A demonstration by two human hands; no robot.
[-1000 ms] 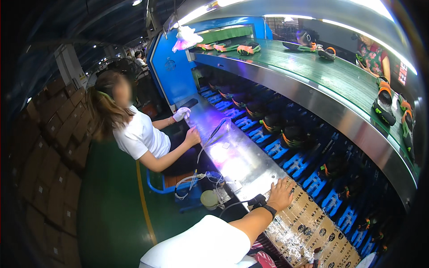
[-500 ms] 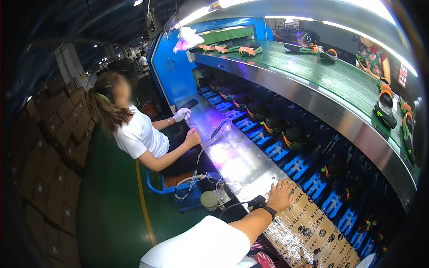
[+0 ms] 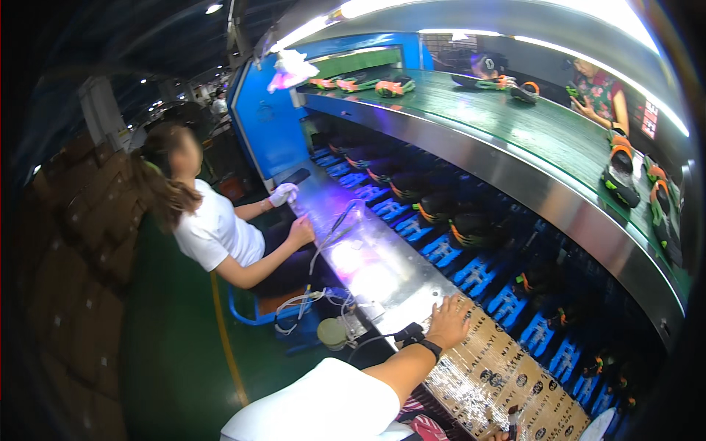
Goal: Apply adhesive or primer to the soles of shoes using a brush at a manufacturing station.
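My left hand lies flat, fingers spread, where the bare metal counter meets its brown printed covering. It holds nothing, and a black band circles the wrist. At the lower edge only some fingers of my right hand show. They are closed by a slim dark tool that stands up over the covering; its kind is not clear. Beyond the counter, black shoes with orange and green trim sit in a row on blue racks.
A co-worker in a white top sits at left by the counter, one hand gloved. Above, a green conveyor belt carries more shoes. A cable and thin hoses hang beside a round pot. Cartons are stacked far left.
The whole view has shifted slightly, so most things sit further left. My left hand stays flat on the counter. More of the slim tool by my right hand shows.
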